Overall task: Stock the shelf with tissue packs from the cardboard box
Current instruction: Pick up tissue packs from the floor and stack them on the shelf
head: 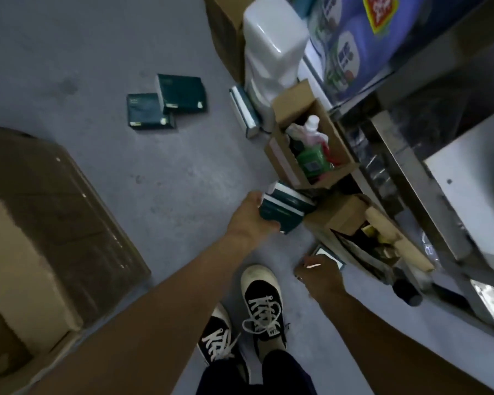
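Carrying dark green tissue packs toward the metal shelf, one pack in each hand.

The left hand (251,220) grips a dark green, white-edged rectangular tissue pack (283,209), possibly two stacked, fingers curled round it, held above the grey floor (169,172) just beside a small open cardboard carton of bottles (311,135). The right hand (320,276) closes over another dark pack with a white face (325,253), low beside the grey metal shelf frame (411,178). Two more dark green packs (166,104) lie on the floor, well apart from the hands; the large brown cardboard box (49,223) stands at the left. The step in hand appears to be transfer; next, each pack needs a free shelf space, which is not clearly visible here.
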A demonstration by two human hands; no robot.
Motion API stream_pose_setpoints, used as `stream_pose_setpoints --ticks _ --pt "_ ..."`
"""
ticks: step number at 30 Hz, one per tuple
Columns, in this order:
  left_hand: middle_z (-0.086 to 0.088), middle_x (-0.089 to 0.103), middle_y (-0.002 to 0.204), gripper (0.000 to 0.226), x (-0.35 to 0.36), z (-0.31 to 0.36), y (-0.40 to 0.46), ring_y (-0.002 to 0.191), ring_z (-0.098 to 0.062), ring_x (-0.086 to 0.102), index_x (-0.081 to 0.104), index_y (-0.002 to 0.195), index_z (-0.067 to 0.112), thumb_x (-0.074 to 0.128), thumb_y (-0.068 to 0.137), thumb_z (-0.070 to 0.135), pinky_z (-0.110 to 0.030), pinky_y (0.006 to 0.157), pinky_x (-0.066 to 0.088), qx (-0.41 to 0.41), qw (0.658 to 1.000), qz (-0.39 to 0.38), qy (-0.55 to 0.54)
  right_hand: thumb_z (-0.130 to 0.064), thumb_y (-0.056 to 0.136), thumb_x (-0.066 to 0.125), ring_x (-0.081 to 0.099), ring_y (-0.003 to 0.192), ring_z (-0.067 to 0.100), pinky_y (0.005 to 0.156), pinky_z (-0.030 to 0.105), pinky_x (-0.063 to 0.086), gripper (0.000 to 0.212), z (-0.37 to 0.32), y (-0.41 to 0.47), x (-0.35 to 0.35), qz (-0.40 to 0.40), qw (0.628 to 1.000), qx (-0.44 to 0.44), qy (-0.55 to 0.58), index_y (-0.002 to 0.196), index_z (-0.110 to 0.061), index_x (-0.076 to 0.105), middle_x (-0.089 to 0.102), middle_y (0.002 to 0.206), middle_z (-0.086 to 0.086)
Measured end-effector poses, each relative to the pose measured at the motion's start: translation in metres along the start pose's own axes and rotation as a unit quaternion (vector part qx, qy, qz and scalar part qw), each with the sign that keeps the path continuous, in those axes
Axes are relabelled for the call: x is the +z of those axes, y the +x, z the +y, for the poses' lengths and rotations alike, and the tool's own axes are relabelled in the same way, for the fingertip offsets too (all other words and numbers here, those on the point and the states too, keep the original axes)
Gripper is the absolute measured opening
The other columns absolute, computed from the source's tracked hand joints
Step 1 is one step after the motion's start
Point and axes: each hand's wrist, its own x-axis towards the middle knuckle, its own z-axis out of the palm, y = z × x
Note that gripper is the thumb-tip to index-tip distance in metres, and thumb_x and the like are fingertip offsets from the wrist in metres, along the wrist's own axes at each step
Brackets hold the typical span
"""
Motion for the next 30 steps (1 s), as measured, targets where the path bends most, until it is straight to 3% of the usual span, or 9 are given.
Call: stream_pose_setpoints --ticks 3,5,9,12,16,22,24,27,30 --pt "-0.004 0.034 0.155 0.101 0.008 -0.001 0.035 0.142 -0.020 0.035 0.018 0.158 0.015 0.081 0.080 0.006 -0.012 0.102 0.025 0.040 0.997 -0.021 0.068 -0.015 0.082 0.072 0.054 0.117 0.033 0.090 0.032 0.044 0.049 0.022 0.026 -0.003 0.064 0.996 0.057 -0.011 0.126 0.000 0.055 0.057 0.126 0.014" --pt "-0.004 0.022 0.164 0.113 0.011 -0.003 0.057 0.148 -0.020 0.026 0.010 0.160 0.016 0.085 0.076 0.010 -0.019 0.115 0.021 0.077 0.985 -0.014 0.151 -0.020 0.081 0.074 0.045 0.126 0.038 0.100 0.040 0.042 0.065 0.030 0.044 -0.004 0.108 0.990 0.086 -0.010 0.137 -0.002 0.044 0.044 0.140 0.020" --pt "-0.002 0.026 0.161 0.117 0.023 -0.020 0.090 0.146 -0.021 0.026 0.017 0.158 0.018 0.091 0.067 0.025 -0.037 0.117 0.031 0.154 0.938 -0.026 0.308 -0.036 0.086 0.071 0.029 0.136 0.037 0.105 0.045 0.033 0.092 0.039 0.074 0.000 0.126 0.979 0.160 -0.014 0.147 0.007 0.018 0.026 0.147 0.024" --pt "-0.004 0.039 0.150 0.108 0.026 -0.032 0.101 0.135 -0.023 0.041 0.031 0.150 0.016 0.093 0.062 0.027 -0.040 0.107 0.042 0.207 0.921 -0.004 0.330 -0.044 0.084 0.071 0.030 0.134 0.036 0.106 0.044 0.032 0.093 0.047 0.089 0.010 0.143 0.975 0.171 -0.016 0.144 0.008 0.021 0.029 0.144 0.023" --pt "-0.006 0.048 0.137 0.088 0.027 -0.042 0.105 0.118 -0.026 0.053 0.038 0.140 0.015 0.088 0.068 0.025 -0.035 0.096 0.042 0.259 0.890 0.008 0.375 -0.036 0.072 0.084 0.038 0.129 0.040 0.106 0.048 0.035 0.095 0.059 0.099 0.026 0.177 0.964 0.188 0.069 0.136 0.001 0.025 0.038 0.138 0.023" --pt "0.000 0.044 0.137 0.094 0.029 -0.051 0.109 0.123 -0.025 0.043 0.028 0.153 0.029 0.078 0.075 0.044 -0.037 0.089 0.040 0.285 0.771 -0.009 0.570 -0.051 0.071 0.080 0.038 0.129 0.037 0.107 0.047 0.034 0.099 0.061 0.098 0.036 0.177 0.965 0.180 0.063 0.138 -0.001 0.027 0.041 0.140 0.019" --pt "0.001 0.047 0.135 0.085 0.028 -0.055 0.105 0.120 -0.024 0.044 0.036 0.148 0.027 0.078 0.075 0.045 -0.036 0.086 0.040 0.248 0.795 -0.016 0.553 -0.054 0.064 0.084 0.050 0.119 0.037 0.102 0.048 0.043 0.090 0.059 0.095 0.036 0.173 0.967 0.165 0.093 0.129 -0.006 0.044 0.054 0.128 0.017" --pt "0.001 0.057 0.112 0.065 0.021 -0.060 0.085 0.106 -0.020 0.050 0.049 0.129 0.025 0.079 0.074 0.043 -0.031 0.080 0.043 0.146 0.894 -0.004 0.423 -0.054 0.057 0.084 0.061 0.102 0.035 0.092 0.049 0.052 0.072 0.050 0.082 0.034 0.162 0.969 0.133 0.130 0.111 -0.012 0.061 0.066 0.111 0.013" --pt "0.009 0.057 0.090 0.053 0.011 -0.071 0.059 0.088 -0.014 0.057 0.048 0.109 0.025 0.083 0.071 0.037 -0.026 0.076 0.047 0.015 0.974 -0.016 0.227 -0.043 0.057 0.086 0.065 0.092 0.032 0.085 0.046 0.056 0.067 0.033 0.058 0.031 0.129 0.976 0.101 0.145 0.112 -0.011 0.063 0.068 0.105 0.012"
